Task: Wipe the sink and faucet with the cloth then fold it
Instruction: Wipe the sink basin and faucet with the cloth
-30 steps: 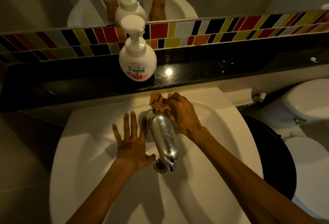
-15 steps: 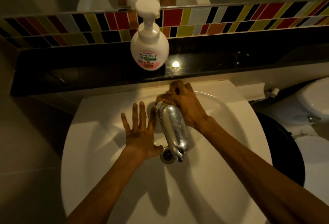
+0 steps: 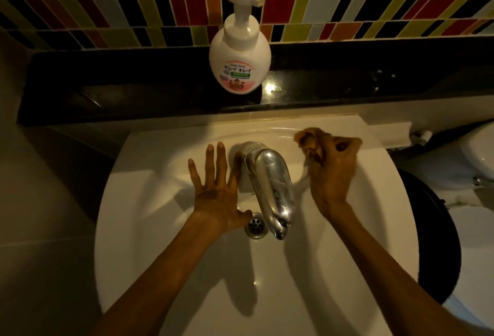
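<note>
I count two bare hands over one white ceramic sink (image 3: pixel 149 228). My left hand (image 3: pixel 213 196) lies flat on the sink's inner wall just left of the one chrome faucet (image 3: pixel 270 188), fingers straight and spread apart, the thumb reaching toward the single round metal drain (image 3: pixel 256 226), which sits below and just left of the spout tip. My right hand (image 3: pixel 332 172) is to the right of the faucet, near the back right rim of the sink, with its fingers curled and clamped around one bunched orange-brown cloth (image 3: pixel 307 140); a wad of the cloth sticks out past the knuckles toward the back of the basin, and I cannot tell whether it touches the ceramic there. The hand and the cloth stand apart from the faucet. The faucet itself rises from the back of the sink and its shiny spout points toward me over the drain. Behind the sink runs one black polished ledge (image 3: pixel 107 95), and on it stands one white pump bottle of hand soap (image 3: pixel 240 55) with a pink and green label, upright, behind the faucet. Above the ledge is a band of multicoloured rectangular wall tiles (image 3: pixel 374 17). At the right edge, part of one white toilet (image 3: pixel 475 164) shows.
</note>
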